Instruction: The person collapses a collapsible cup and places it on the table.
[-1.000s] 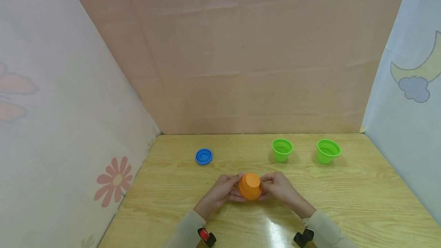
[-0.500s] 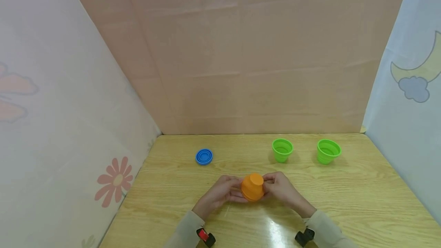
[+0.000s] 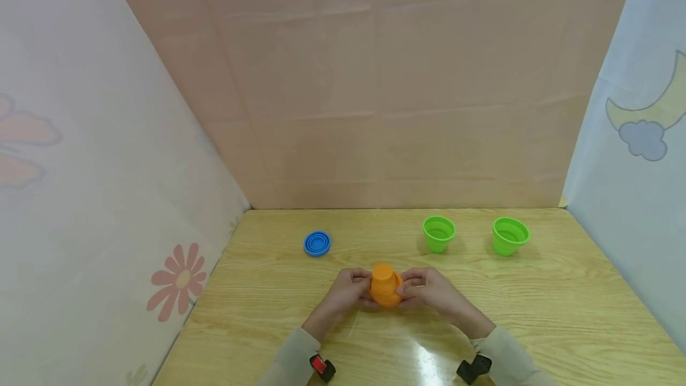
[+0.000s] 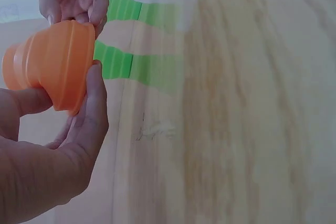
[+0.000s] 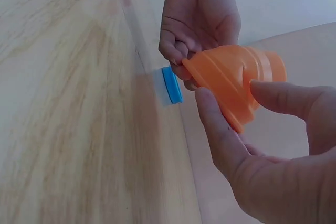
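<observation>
At the far edge of the desk (image 3: pixel 579 320) we note the backdrop (image 3: pixel 343 106); wood spreads widely either side of the forearms. Well short of the side walls (image 3: pixel 134 165), the left hand (image 3: pixel 345 290) and right hand (image 3: pixel 434 290) each keep a pinching grip on the orange cup (image 3: pixel 383 277), above the desk's middle. The cup is tilted, base up; we record ribbed walls, buckled inward beside the right thumb (image 5: pixel 281 98).

Orange ribbed cup (image 3: pixel 384 287), upside down, seemingly dented
</observation>
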The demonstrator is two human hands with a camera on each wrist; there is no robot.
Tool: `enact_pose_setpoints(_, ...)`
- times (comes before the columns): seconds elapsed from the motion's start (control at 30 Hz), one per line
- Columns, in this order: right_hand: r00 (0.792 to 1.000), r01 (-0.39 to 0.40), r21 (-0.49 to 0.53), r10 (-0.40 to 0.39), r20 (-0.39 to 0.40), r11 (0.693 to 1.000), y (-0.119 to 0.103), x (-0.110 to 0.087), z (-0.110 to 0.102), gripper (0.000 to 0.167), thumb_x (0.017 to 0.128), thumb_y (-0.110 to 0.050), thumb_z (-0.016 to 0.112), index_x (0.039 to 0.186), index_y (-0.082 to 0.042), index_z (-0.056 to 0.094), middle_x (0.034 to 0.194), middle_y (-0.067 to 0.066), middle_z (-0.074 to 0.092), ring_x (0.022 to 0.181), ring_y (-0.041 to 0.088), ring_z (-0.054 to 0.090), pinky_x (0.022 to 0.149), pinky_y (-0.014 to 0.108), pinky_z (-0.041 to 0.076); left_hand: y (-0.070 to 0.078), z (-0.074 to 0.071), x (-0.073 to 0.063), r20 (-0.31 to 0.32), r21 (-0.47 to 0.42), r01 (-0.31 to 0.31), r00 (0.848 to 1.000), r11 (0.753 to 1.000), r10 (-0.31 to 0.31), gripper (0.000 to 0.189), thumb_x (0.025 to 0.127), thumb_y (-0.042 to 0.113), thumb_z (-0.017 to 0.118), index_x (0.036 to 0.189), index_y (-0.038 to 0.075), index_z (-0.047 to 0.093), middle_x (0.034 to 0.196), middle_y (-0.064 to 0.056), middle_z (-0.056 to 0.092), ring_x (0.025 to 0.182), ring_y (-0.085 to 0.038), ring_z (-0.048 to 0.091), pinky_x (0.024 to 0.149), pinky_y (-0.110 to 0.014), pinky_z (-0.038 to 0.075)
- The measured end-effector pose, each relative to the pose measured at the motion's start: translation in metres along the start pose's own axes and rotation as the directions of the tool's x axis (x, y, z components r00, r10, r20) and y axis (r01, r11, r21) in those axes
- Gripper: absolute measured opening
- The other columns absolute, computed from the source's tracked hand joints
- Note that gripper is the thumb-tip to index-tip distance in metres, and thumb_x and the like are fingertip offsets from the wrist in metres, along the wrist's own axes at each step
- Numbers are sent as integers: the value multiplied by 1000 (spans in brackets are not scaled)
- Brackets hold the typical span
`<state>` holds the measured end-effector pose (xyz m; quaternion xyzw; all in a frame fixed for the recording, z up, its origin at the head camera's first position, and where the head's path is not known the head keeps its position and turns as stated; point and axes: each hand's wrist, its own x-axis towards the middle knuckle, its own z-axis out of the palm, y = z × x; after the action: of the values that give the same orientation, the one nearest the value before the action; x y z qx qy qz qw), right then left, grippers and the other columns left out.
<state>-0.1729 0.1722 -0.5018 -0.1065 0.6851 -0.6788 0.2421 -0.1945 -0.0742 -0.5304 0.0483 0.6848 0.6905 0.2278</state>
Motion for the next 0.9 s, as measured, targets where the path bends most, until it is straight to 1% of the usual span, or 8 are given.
enact_pose_setpoints(0.1,1000,-6,-6,6,-10,1000,2,2,1,50,97,-11,74,133,17,53,108,13,67,96,22,75,92,44,66,-1,-1,0,-9,17,-4,1000,1000,5,25,108,9,55,123,-8,66,112,-22,78,79,-18,76,80,-42,68)
enact_pose_setpoints(0.3,998,-24,17,25,-50,1000,4,5,3,50,95,-8,75,132,17,52,107,13,66,93,21,75,90,42,67,1,-1,-2,-11,36,0,1000,999,1,27,108,12,56,126,-6,67,114,-20,78,82,-20,78,81,-41,68)
enact_pose_setpoints(0.43,997,2,27,0,-77,1000,6,5,5,48,95,-4,72,132,19,52,111,14,69,95,21,75,90,46,66,4,-4,-7,28,-10,15,999,1000,-14,31,105,14,61,130,-6,65,120,-19,75,93,-23,78,87,-43,67)
enact_pose_setpoints(0.53,994,22,21,-20,-103,1000,8,5,5,45,95,-2,67,131,21,53,114,16,71,95,20,75,90,45,66,8,-6,-12,70,-62,35,997,997,-31,38,101,11,67,135,-6,62,127,-20,71,104,-25,76,92,-45,65)
enact_pose_setpoints(0.6,993,23,22,-20,-119,1000,10,5,5,43,95,-1,65,130,21,54,114,16,73,95,20,76,89,45,67,11,-7,-14,91,-73,47,995,996,-40,43,98,10,70,138,-5,60,130,-20,70,108,-26,75,95,-46,64)
enact_pose_setpoints(0.7,993,12,20,-10,-121,1000,12,5,5,44,95,-1,64,132,21,54,115,17,73,96,20,76,90,45,66,13,-7,-15,100,-72,58,994,996,-51,46,97,7,73,139,-4,59,129,-19,70,107,-25,75,97,-46,64)
enact_pose_setpoints(0.77,993,1,23,2,-119,1000,12,5,6,45,95,-2,64,132,20,53,117,17,72,97,21,75,91,46,66,12,-7,-14,93,-66,59,994,996,-52,45,96,7,74,137,-4,59,126,-19,72,104,-24,75,96,-46,64)
enact_pose_setpoints(0.9,995,-18,30,21,-94,999,10,4,7,47,96,-4,65,133,20,49,120,20,69,99,22,74,94,47,65,9,-6,-11,63,-40,31,998,999,-29,44,93,4,73,133,-7,61,118,-18,74,96,-21,75,93,-47,65)
